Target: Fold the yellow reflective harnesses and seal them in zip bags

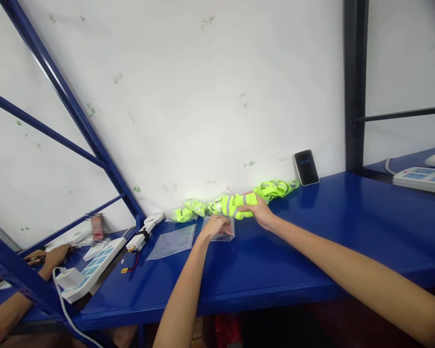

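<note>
My right hand (258, 210) is closed round a folded bundle of neon yellow strap with grey reflective stripes (235, 206). Lower and to the left, my left hand (217, 226) has its fingers bent at a clear plastic bag (227, 233), which lies under and beside them. Behind my right hand, a loose heap of the same yellow strap (275, 188) rests near the wall. More yellow bundles in clear wrapping (188, 210) are to the left of my hands. A flat clear bag (172, 241) lies on the blue table (261, 270).
A black-screened device (306, 167) leans near the wall. At left are a white fan (154, 220) with wires, a power strip (96, 270) and blue frame bars (76, 111). Another person's hands (54, 256) show beyond the frame. A second power strip (424, 178) is at right.
</note>
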{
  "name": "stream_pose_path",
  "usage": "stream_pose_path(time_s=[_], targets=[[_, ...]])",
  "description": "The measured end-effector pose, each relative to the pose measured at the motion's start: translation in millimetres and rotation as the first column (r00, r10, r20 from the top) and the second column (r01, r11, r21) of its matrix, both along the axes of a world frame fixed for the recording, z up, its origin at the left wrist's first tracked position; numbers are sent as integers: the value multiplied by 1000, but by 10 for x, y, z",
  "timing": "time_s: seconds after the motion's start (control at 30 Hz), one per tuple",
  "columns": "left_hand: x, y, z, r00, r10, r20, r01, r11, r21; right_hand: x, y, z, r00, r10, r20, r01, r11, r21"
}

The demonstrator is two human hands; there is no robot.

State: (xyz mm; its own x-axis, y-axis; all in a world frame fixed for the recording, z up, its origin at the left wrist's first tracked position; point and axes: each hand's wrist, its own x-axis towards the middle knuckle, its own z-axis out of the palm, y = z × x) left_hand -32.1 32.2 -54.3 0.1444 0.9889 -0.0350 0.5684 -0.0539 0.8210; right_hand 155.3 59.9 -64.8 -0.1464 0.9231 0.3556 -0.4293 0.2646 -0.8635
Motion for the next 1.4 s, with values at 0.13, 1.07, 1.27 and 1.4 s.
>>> stream_pose_path(time_s=[0.13,1.07,1.27,1.4], targets=[[122,2,-112,995,-70,67,73,997,-35,40,-30,37,992,103,-73,-108,991,-77],[123,-121,-273,925,345,160,-344,579,740,-16,-46,-19,994,-18,109,8,996,90],[144,-181,-241,946,303,118,-275,555,785,-2,-55,-19,991,43,130,-54,995,83],[184,-212,-233,965,263,13,-155,530,834,-32,-21,-56,998,65,5,-65,997,39]])
